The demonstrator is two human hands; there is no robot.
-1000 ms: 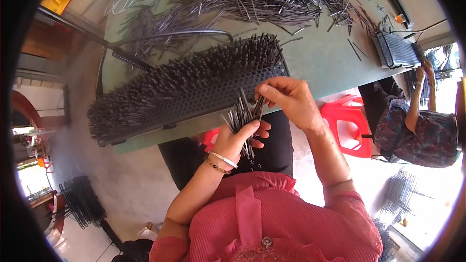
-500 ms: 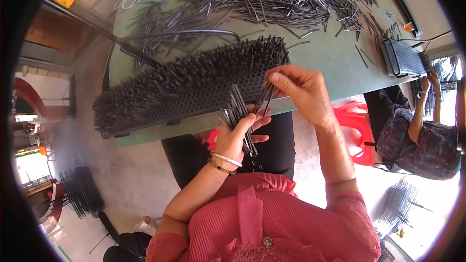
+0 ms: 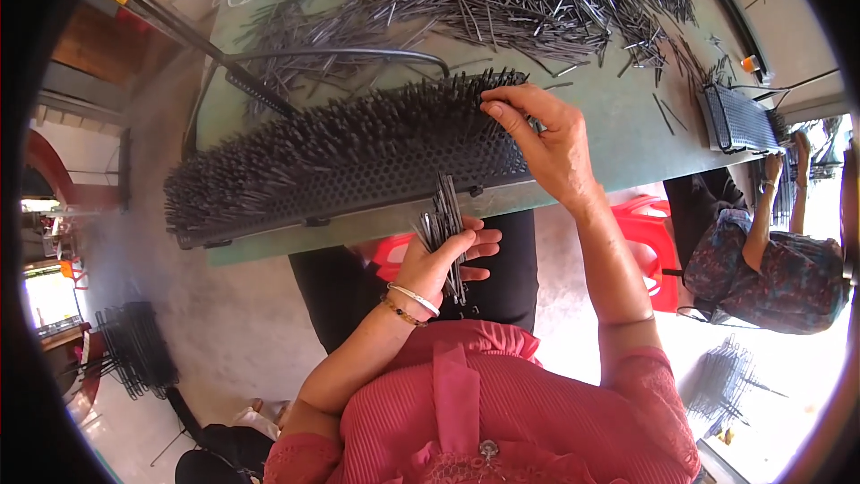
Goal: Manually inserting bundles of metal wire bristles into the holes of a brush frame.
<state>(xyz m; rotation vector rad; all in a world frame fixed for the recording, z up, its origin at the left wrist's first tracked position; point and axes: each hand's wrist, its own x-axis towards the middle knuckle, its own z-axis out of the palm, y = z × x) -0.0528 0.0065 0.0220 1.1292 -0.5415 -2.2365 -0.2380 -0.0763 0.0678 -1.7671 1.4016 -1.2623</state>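
Left grip: the left hand (image 3: pixel 439 255) is clamped by the thumb on a bundle of thin black rods (image 3: pixel 439 226), short of the perforated black panel (image 3: pixel 367 193).
Right grip: at the right hand (image 3: pixel 548 139), thumb and forefinger tips come close together; whether a rod is pinched between them cannot be told.
Key relation: the bundle lies below and left of the right grip, its long axis pointing away from the person, across the panel's length; the right hand is nearer the panel, at its right end.
Panel: on the bench (image 3: pixel 618 112), packed with upright rods, hole rows showing along its near side.
Loose rods: a heaped pile (image 3: pixel 528 0) behind the panel.
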